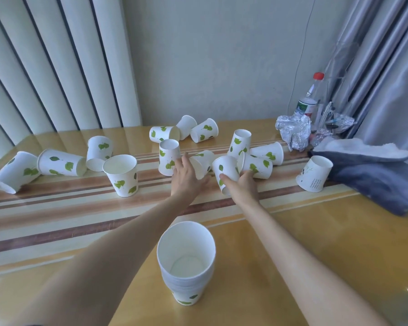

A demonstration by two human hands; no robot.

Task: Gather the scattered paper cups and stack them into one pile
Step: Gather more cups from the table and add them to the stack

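A pile of nested white paper cups with green leaves (186,262) stands upright near me at the table's front centre. Several loose cups lie scattered across the middle of the table, some upright, some upside down, some on their sides. My right hand (242,185) grips an upside-down, tilted cup (225,169). My left hand (185,176) reaches over a cup lying on its side (204,161), fingers spread on it, beside an upside-down cup (169,156). An upright cup (121,175) stands to the left.
Crumpled foil (293,131), a bottle with a red cap (309,100) and a grey blanket (372,175) crowd the table's right back corner. A cup with a different print (313,174) sits upside down against the blanket. A wall and vertical blinds stand behind the table.
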